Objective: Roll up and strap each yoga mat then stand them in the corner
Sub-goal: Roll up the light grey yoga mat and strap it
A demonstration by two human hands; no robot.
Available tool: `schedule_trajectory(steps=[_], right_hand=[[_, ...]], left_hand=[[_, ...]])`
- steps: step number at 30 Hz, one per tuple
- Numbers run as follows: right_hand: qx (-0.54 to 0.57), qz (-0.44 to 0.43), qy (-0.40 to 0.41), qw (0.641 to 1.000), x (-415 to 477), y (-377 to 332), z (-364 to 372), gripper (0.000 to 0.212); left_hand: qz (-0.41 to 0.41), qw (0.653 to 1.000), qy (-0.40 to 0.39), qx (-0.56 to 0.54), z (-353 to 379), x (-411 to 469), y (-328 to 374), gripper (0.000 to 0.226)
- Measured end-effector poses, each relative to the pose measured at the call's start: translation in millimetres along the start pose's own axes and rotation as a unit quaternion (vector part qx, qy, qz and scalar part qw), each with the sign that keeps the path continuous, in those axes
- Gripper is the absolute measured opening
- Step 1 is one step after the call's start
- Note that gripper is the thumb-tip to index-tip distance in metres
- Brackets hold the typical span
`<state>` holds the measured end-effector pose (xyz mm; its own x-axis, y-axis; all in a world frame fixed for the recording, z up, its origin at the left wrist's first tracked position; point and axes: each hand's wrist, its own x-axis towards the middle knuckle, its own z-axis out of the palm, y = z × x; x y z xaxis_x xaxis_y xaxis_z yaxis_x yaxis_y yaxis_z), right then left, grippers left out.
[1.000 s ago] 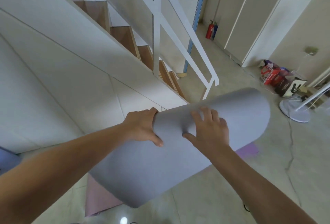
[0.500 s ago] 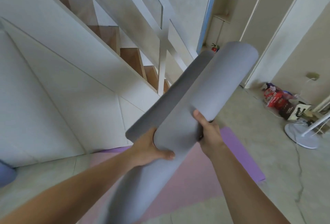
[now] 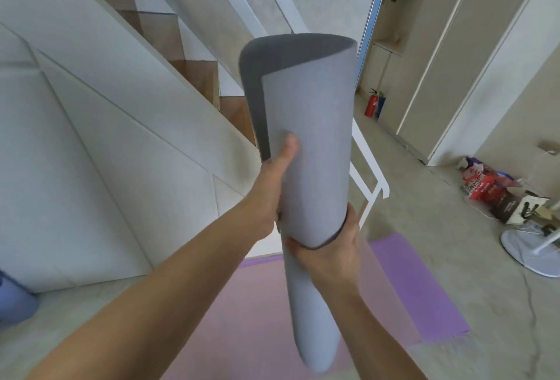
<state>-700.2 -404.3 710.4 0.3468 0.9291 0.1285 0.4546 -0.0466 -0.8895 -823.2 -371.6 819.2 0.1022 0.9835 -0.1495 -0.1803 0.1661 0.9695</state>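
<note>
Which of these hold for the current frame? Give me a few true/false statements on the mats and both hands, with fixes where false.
1. The grey mat is held roughly upright, off the floor. True.
2. Both hands grip the grey mat. True: the left hand has its thumb pressed on the outer flap, and the right hand wraps the roll lower down.
3. A strap is fastened around the grey mat. False: no strap is visible, and the outer flap stands loose at the top.
4. The purple mat is rolled and standing in the corner. False: it lies unrolled, flat on the floor.
5. The fire extinguisher lies on the purple mat. False: it stands far behind it, by the wall.
</note>
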Motion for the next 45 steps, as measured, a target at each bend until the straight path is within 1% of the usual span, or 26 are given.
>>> schedule_trajectory(steps=[1,2,4,5,7,9,11,14,18,21,23,24,25,27,29,30,31,32,34,35,36,39,40,42,43,45], right_hand=[[-0.018,-0.016,0.004,1.000,-1.1,0.3,-0.6,0.122],[-0.033,-0.026,0.001,0.999,-1.4,1.1,-1.1,0.124],[-0.046,-0.028,-0.018,0.998,-3.1,0.2,-2.0,0.127],[-0.050,-0.027,-0.027,0.998,-3.1,0.8,-2.6,0.129],[-0.045,-0.029,-0.049,0.997,-1.8,-0.4,-5.4,0.131],[0.048,-0.030,-0.098,0.994,4.4,0.1,-12.6,0.122],[0.174,-0.028,-0.166,0.970,13.4,-0.2,-25.6,0.100],[0.220,-0.032,-0.226,0.948,33.4,-5.3,-44.4,0.076],[0.206,-0.029,-0.262,0.942,59.6,-18.6,-61.1,0.090],[0.189,-0.035,-0.317,0.929,70.9,-17.9,-75.4,0.102],[0.155,-0.035,-0.363,0.918,72.4,-10.8,-78.3,0.100],[0.139,-0.031,-0.382,0.913,70.7,-3.8,-76.0,0.097],[0.129,-0.023,-0.393,0.910,67.4,3.9,-71.3,0.099],[0.116,-0.001,-0.376,0.920,57.7,22.8,-58.7,0.104],[0.095,0.017,-0.344,0.934,47.7,48.0,-46.1,0.102],[0.095,0.037,-0.334,0.937,43.1,62.9,-41.0,0.100],[0.097,0.060,-0.334,0.936,37.3,76.6,-36.0,0.100],[0.102,0.081,-0.341,0.931,31.1,89.9,-30.6,0.100],[0.114,0.118,-0.355,0.920,18.3,114.1,-18.1,0.094],[0.118,0.136,-0.362,0.914,13.8,123.7,-10.8,0.088],[0.132,0.165,-0.365,0.907,9.3,131.4,-2.9,0.080],[0.216,0.285,-0.328,0.875,4.3,153.0,18.7,0.035],[0.216,0.304,-0.331,0.867,6.4,161.3,26.6,0.045],[0.150,0.303,-0.393,0.855,13.2,179.0,46.2,0.083],[0.115,0.306,-0.416,0.849,16.3,189.9,56.9,0.094],[0.062,0.313,-0.434,0.843,25.1,213.5,80.2,0.094]], left_hand=[[-0.037,0.998,0.002,-0.058,-3.0,1.7,9.1,0.054],[-0.052,0.996,-0.010,-0.078,-10.9,6.7,13.8,0.060],[-0.065,0.995,0.001,-0.082,-22.1,12.2,22.2,0.086],[-0.046,0.996,0.007,-0.080,-22.4,11.3,24.4,0.091],[0.038,0.999,0.006,-0.016,-18.6,6.1,16.6,0.087],[0.093,0.993,0.019,0.068,-19.4,8.8,-1.0,0.104],[0.111,0.988,0.017,0.103,-27.0,14.4,-16.7,0.116],[0.119,0.985,-0.025,0.123,-38.9,17.3,-31.7,0.114],[0.116,0.969,-0.132,0.174,-44.6,7.4,-40.5,0.102],[0.095,0.948,-0.194,0.233,-54.7,12.5,-40.6,0.091],[0.102,0.918,-0.181,0.337,-64.4,21.6,-48.9,0.099],[0.110,0.898,-0.145,0.400,-67.8,25.9,-56.1,0.101],[0.110,0.892,-0.100,0.428,-69.3,28.3,-65.8,0.092],[0.083,0.913,-0.019,0.399,-63.2,21.0,-79.9,0.059],[-0.004,0.961,0.015,0.276,-58.7,10.9,-85.1,0.041],[-0.070,0.982,0.004,0.174,-59.1,8.6,-87.1,0.034],[-0.133,0.988,-0.019,0.076,-59.7,4.7,-86.5,0.031],[-0.168,0.984,-0.042,0.030,-61.4,3.5,-89.1,0.033],[-0.187,0.979,-0.061,0.045,-60.0,0.6,-103.6,0.034],[-0.180,0.980,-0.051,0.073,-58.2,-0.9,-116.8,0.020],[-0.169,0.980,-0.042,0.094,-58.4,-1.7,-134.1,0.014],[-0.184,0.975,0.004,0.128,-65.3,1.3,-186.2,0.040],[-0.191,0.972,0.021,0.137,-70.6,5.2,-208.5,0.042],[-0.205,0.966,0.045,0.151,-78.9,15.1,-250.7,0.044],[-0.209,0.964,0.050,0.157,-83.0,21.5,-271.8,0.047],[-0.212,0.959,0.054,0.179,-93.6,38.1,-313.7,0.050]])
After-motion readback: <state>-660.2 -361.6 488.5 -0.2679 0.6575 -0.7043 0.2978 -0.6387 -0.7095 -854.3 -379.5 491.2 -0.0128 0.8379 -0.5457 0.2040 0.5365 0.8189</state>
